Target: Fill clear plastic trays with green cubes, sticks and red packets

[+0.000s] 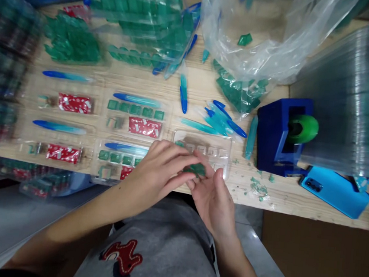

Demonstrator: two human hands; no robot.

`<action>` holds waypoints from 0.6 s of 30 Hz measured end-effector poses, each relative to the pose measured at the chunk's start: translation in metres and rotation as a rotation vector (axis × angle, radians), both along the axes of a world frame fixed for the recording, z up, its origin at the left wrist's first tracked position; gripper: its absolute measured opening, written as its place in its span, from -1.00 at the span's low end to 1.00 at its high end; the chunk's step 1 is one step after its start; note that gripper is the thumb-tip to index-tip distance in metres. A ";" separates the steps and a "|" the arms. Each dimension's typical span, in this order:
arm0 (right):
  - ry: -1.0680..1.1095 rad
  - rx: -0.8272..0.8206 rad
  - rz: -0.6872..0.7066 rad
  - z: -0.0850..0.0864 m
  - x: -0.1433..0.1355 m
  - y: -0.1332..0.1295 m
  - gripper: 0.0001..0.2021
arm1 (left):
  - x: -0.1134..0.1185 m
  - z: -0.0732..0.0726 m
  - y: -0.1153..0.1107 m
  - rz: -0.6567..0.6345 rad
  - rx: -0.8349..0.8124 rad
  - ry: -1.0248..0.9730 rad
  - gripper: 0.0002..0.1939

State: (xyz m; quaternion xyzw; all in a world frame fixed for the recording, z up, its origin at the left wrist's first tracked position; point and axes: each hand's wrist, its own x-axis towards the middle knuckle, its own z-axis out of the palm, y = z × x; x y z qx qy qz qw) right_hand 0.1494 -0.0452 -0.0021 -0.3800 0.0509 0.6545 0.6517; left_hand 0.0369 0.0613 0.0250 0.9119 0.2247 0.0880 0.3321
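My left hand (158, 171) reaches in from the left, its fingers and thumb curved around several small green pieces (197, 170). My right hand (216, 198) lies palm up with the thumb raised, and the same pieces rest at its cupped fingers. Both hands meet over the near edge of a clear plastic tray (226, 144), partly covering it. One green piece (180, 143) sits in that tray's left compartment; the others that show look unfilled. To the left, a filled tray holds a blue pen (126, 147), green squares (115, 158) and a red patterned packet (125, 173), partly hidden by my left hand.
More trays with red packets (74, 103) stand at left, beside stacked filled packs (2, 68). Behind are heaped green pieces (72, 38) and a clear bag (258, 54). Loose pens (219, 118), a blue tape dispenser (276, 138), a blue phone (336, 192) and stacked trays (335, 96) lie right.
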 end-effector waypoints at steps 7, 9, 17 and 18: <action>-0.272 0.018 0.080 0.005 0.001 -0.006 -0.70 | 0.001 0.002 -0.002 0.013 -0.089 -0.078 -0.85; -0.426 -0.002 0.079 0.007 0.004 -0.006 -0.77 | -0.003 0.004 -0.002 0.050 -0.123 -0.113 -0.85; -0.663 -0.029 0.067 0.013 0.009 -0.006 -0.84 | -0.013 0.011 -0.001 0.016 -0.315 -0.088 -0.85; -0.668 -0.030 0.075 0.011 0.009 -0.006 -0.84 | -0.014 0.011 -0.001 0.007 -0.299 -0.069 -0.82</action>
